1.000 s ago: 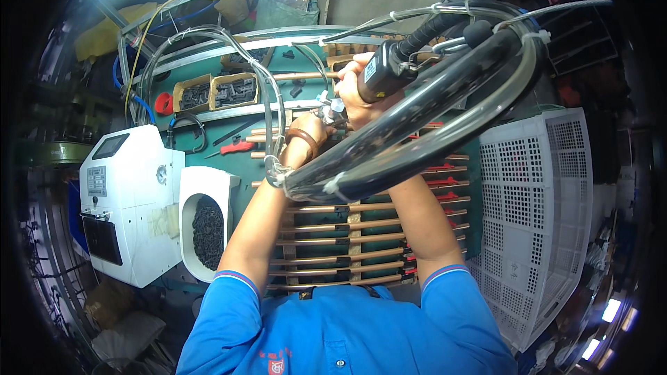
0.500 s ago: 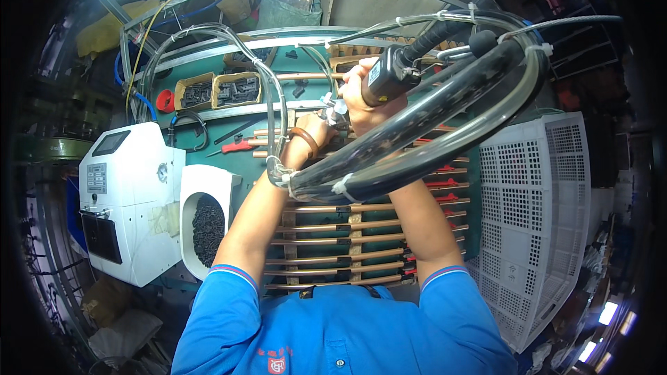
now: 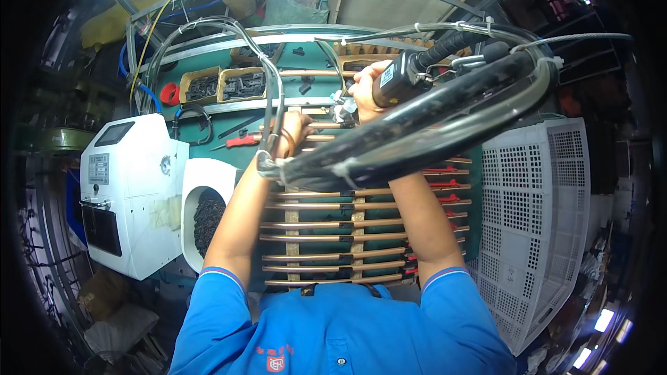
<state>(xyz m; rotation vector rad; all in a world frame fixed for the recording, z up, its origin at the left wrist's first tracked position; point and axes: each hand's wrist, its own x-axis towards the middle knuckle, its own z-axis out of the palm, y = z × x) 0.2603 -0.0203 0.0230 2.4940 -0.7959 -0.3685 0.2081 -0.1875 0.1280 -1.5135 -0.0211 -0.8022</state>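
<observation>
In my right hand [image 3: 367,87] is a black handheld power tool [image 3: 397,85], gripped around its body, with a ribbed hose at its rear. The tool's pale, partly clear nozzle [image 3: 345,106] points down over the far copper-coloured rods. My left hand [image 3: 295,126], with a brown bangle at the wrist, has its fingers curled on a copper-coloured rod [image 3: 321,138] left of the nozzle. More rods [image 3: 313,224] with small black clips lie crosswise in rows on light strips. A looped bundle of black and clear hoses [image 3: 417,135] hangs over my forearms and hides part of the rods.
A white machine [image 3: 132,194] and a white bowl of small black pieces [image 3: 208,179] stand at left. Behind are cartons of black parts [image 3: 242,85], a red cup [image 3: 169,93] and a red-handled screwdriver [image 3: 240,141]. A white perforated crate [image 3: 531,229] is at right.
My left hand has moved left, away from the nozzle, along the rods. The tool in my right hand has shifted slightly right and up, and the hose bundle has swung a little.
</observation>
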